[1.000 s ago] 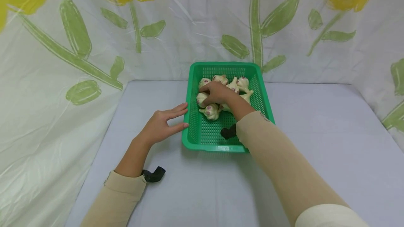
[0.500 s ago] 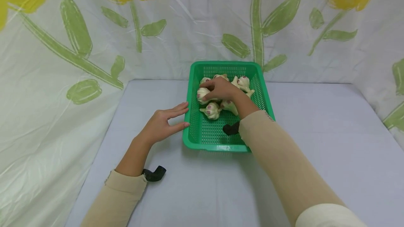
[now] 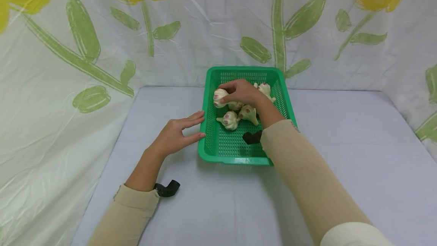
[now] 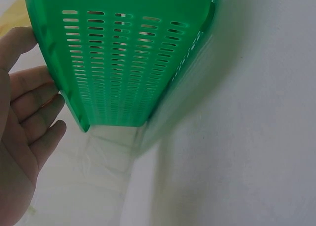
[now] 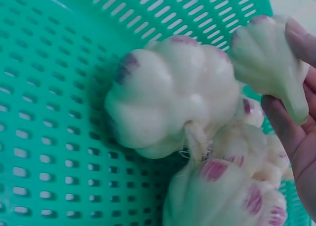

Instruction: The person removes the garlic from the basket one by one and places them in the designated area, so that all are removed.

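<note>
Since a second ago, the right hand has come up from among the bulbs, and the round, cream-white garlic bulb with purple blotches sits farther toward the basket's far end in the head view. Left hand and rectangular green perforated plastic basket basically unchanged. Held bulb: over the basket's left side, pinched between right thumb and fingers; the right wrist view shows its neck pointing down-right toward the palm, long axis slanting upper left to lower right. Left hand: fingers extended, thumb spread, fingertips at the left rim, gripping nothing. Nearest loose garlic bulb lies with its stem pointing left.
</note>
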Tool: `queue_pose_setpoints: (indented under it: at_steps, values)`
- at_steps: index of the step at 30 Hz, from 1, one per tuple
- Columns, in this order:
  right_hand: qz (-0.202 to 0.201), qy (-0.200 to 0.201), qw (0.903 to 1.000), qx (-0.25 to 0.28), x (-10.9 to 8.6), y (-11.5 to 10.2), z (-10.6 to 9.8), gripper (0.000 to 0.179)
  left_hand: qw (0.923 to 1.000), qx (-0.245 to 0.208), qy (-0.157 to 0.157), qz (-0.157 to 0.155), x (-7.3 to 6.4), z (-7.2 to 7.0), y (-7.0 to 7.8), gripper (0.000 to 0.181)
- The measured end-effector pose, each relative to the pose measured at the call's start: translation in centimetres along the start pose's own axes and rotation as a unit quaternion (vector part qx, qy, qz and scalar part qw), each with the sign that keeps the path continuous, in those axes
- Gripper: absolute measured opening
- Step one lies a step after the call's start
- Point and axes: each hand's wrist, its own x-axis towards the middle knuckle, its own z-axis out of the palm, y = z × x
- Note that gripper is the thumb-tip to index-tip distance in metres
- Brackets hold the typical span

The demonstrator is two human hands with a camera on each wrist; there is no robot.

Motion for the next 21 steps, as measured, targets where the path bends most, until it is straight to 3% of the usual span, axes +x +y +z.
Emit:
queue_pose_setpoints:
  at_steps: [6, 16, 21]
  values:
    - [-0.02, 0.016, 0.9996, 0.012, -0.2, -0.7, -0.3, 0.056, 1.0, -0.003, 0.001, 0.004, 0.0, -0.3, 0.2, 0.054]
    - [-0.03, 0.031, 0.9938, 0.102, -1.5, -1.7, -0.9, 0.058, 1.0, 0.006, -0.002, 0.005, -0.2, -0.1, 0.4, 0.052]
    - [-0.03, 0.048, 0.9939, 0.095, -2.1, -2.3, -1.6, 0.057, 0.9999, 0.015, 0.002, -0.004, -0.2, 0.0, 0.6, 0.052]
